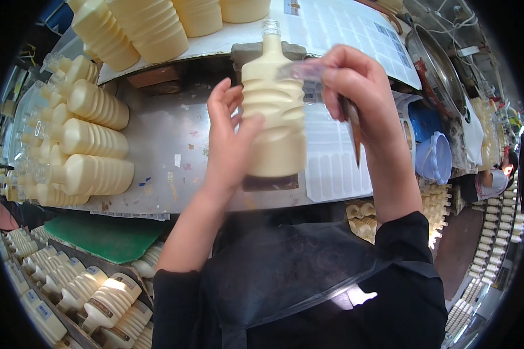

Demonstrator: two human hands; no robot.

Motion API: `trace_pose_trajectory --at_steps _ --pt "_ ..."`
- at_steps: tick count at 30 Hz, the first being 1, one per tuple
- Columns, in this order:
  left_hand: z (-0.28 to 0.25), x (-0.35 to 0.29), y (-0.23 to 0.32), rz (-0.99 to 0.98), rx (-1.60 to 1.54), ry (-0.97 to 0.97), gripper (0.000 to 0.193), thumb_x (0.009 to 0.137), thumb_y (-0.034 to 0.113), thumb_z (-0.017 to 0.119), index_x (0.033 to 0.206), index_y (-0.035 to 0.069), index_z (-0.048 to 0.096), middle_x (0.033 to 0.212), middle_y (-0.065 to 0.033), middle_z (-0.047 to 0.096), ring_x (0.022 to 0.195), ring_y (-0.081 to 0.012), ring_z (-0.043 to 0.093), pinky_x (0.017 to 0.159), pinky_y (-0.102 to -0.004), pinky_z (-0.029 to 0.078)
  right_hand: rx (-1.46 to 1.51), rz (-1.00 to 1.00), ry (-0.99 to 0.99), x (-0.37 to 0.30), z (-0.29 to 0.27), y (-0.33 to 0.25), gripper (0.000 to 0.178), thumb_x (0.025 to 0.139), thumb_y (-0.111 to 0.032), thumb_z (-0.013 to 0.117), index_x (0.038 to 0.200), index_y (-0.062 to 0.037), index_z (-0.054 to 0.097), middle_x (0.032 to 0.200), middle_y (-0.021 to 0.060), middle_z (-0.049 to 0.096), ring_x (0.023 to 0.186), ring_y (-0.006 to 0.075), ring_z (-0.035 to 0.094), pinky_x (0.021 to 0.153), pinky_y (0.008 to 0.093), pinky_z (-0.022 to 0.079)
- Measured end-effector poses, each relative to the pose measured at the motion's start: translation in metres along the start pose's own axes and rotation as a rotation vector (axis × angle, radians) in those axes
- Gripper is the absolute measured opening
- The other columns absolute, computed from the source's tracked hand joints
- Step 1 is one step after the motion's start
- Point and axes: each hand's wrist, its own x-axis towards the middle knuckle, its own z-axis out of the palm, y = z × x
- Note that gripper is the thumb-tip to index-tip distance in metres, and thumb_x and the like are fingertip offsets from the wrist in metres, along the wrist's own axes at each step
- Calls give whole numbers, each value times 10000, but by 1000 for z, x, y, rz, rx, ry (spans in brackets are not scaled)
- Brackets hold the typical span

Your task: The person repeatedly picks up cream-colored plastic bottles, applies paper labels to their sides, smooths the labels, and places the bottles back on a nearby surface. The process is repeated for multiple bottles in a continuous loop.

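A cream-coloured bottle (271,139) with wavy ridges and a clear threaded neck lies on its back in front of me, its neck pointing away. My left hand (230,119) is at the bottle's left side, fingers apart and thumb blurred over its front; whether it touches cannot be made out. With closed fingers, my right hand (352,78) pinches a thin, see-through piece of film (301,70) against or just above the bottle's right shoulder. A brown pointed tool (354,136) sticks down from the same hand. A dark block (271,182) shows under the bottle's base.
Cream bottles (96,139) are stacked on the left of the table, and larger ones (148,29) line the far shelf. White label sheets (337,174) lie right of the bottle. Beyond them stands a blue bucket (435,157). Boxed, labelled bottles (112,299) sit at lower left.
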Motion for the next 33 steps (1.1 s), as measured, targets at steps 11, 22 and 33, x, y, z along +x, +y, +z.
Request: trace_pose_trajectory --at_steps 11,22,33 --pt "4 64 -3 -65 -25 75 352 935 213 725 1186 -2 605 1117 -64 564 1013 -129 558 908 -290 493 -40 136 75 31 -10 47 81 912 -103 635 908 -22 640 796 64 706 492 8 485 453 169 349" --pt "8 58 0 -101 -89 101 367 926 173 723 1220 5 582 1135 -68 580 1015 -126 576 902 -281 510 46 196 89 33 -18 60 54 895 -88 640 902 -35 633 802 61 697 496 18 491 465 173 353" --pt "12 51 0 -38 128 75 381 1024 237 620 1318 25 504 1206 -98 557 1079 -158 546 976 -324 474 93 279 164 39 -24 84 191 930 -205 636 999 -27 629 805 8 630 592 54 501 510 217 380"
